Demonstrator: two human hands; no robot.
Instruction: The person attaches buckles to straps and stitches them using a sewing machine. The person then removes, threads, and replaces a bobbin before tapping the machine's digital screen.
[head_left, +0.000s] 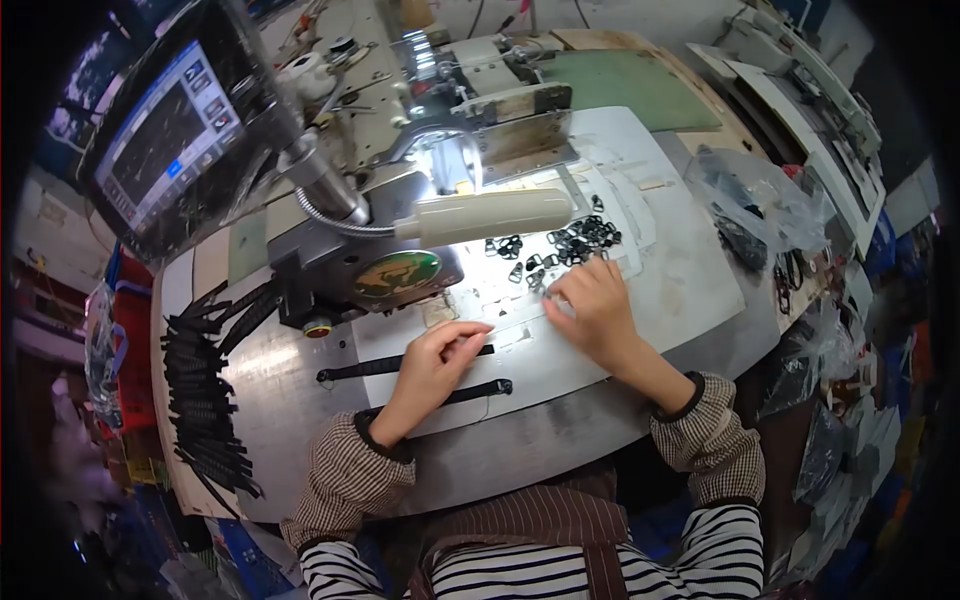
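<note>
My left hand [438, 365] is closed, its thumb and fingers curled together over a black webbing strap [362, 369]. The strap's short end shows past the fingers, and a small black fitting is at its far left end. A second black strap [470, 393] with a buckle at its right tip lies just below that hand. At the near edge of a loose pile of small black buckles [585, 240], my right hand [598, 312] has its fingers bent and pinched on a small dark buckle, mostly hidden by the fingertips.
A sewing machine head [370, 270] with a lamp [485, 218] stands in front of my hands. Its screen [170, 130] is at upper left. Many black straps [205, 400] are stacked along the table's left side. Plastic bags [765, 195] lie at the right edge.
</note>
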